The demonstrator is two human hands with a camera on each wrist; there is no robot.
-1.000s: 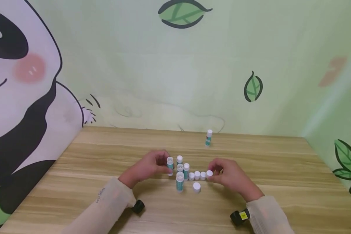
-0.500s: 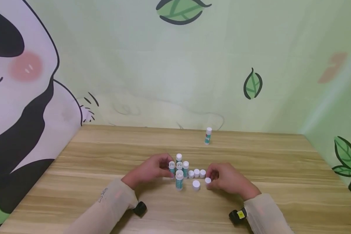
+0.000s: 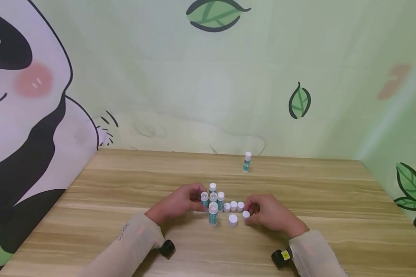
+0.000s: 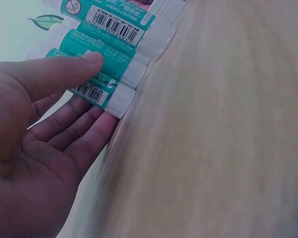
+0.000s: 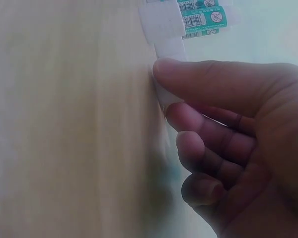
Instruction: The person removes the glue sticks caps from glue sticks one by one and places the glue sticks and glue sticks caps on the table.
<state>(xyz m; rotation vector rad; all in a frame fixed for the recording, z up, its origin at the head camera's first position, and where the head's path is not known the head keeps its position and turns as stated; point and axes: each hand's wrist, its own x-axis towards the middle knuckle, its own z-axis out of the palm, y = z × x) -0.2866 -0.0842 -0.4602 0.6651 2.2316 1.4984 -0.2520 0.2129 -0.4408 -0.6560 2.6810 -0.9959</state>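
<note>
In the head view, several glue sticks with teal labels stand upright in a tight cluster. My left hand (image 3: 182, 201) grips the uncapped leftmost glue stick (image 3: 204, 198) beside the others. The middle glue stick (image 3: 213, 197) and the front glue stick (image 3: 213, 215) also show open tops. White tops cover the back glue stick (image 3: 212, 187) and the right glue stick (image 3: 220, 200). Between thumb and index finger, my right hand (image 3: 270, 213) pinches a white cap (image 3: 246, 214), partly hidden in the right wrist view. Left of it, a loose cap (image 3: 233, 220) lies on the table.
A short row of white caps (image 3: 234, 206) runs from the cluster towards my right hand. Farther back, a capped glue stick (image 3: 247, 162) stands alone on the wooden table (image 3: 131, 165). A printed backdrop (image 3: 152, 77) rises behind the table's far edge.
My left hand has brought its glue stick rightward, close against the cluster. The right hand has drawn its cap from the end of the row nearer to me.
</note>
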